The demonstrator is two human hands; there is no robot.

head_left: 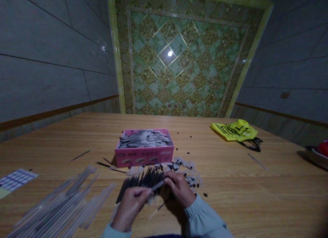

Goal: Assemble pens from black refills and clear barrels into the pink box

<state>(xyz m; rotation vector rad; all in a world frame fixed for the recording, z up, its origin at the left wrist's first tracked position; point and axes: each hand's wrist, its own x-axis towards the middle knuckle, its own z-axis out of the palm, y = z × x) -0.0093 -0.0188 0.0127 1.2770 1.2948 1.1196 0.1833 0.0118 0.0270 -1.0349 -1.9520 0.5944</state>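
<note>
My left hand (132, 204) pinches one end of a slim translucent plastic tube (157, 186). At the tube's other end, the fingers of my right hand (180, 186) are closed on it. A row of thin black sticks (132, 184) lies just beyond my hands, partly hidden by them. Small clear and black caps (191, 171) are scattered by my right hand. Behind these stands a pink box (145, 156), filled with slim pieces in clear and dark tones (146, 139). Near my right wrist lies a thin stick, dark at one end and pale at the other (161, 208).
Long clear plastic tubes (64, 207) are spread at the left front. A sheet with a printed grid (17, 180) lies at the left edge. At the back right is a yellow bag with black lettering (234, 130). A bowl (316, 157) sits at the right edge.
</note>
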